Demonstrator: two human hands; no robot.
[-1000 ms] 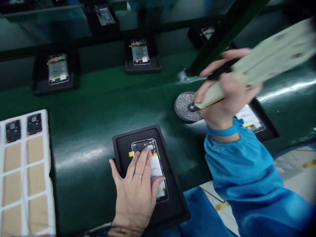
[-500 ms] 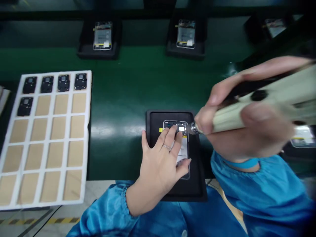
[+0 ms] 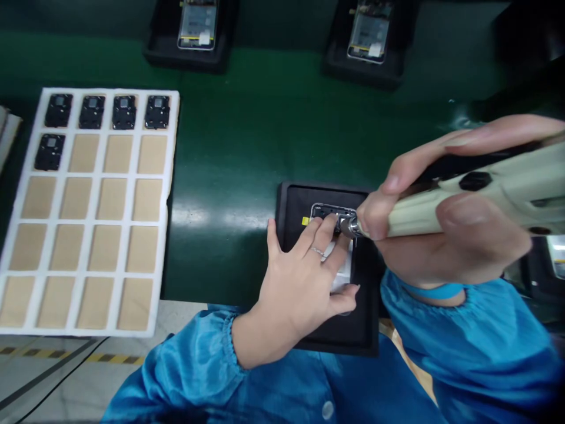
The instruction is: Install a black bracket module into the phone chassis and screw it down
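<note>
An opened phone (image 3: pixel 343 277) lies in a black tray (image 3: pixel 304 197) in front of me, its upper end and a pale battery showing. My left hand (image 3: pixel 304 277) rests over it with fingers spread, the fingertips on the phone's upper part. My right hand (image 3: pixel 459 229) is wrapped round a pale green electric screwdriver (image 3: pixel 424 209). The tool lies nearly level, and its metal tip (image 3: pixel 348 225) is at the phone's upper part beside my left fingertips. Exactly what the tip touches is hidden.
On the left, a white foam tray (image 3: pixel 172 153) holds several black phone parts (image 3: pixel 124 112) in its upper cells. Farther back on the green bench (image 3: pixel 220 147) stand two black trays with opened phones (image 3: pixel 197 26) (image 3: pixel 369 32). Another device (image 3: pixel 557 253) shows at the right edge.
The screwdriver tip has moved onto the phone's upper part, covering the white square that showed there before. My left hand stays on the phone. The whole view has shifted.
</note>
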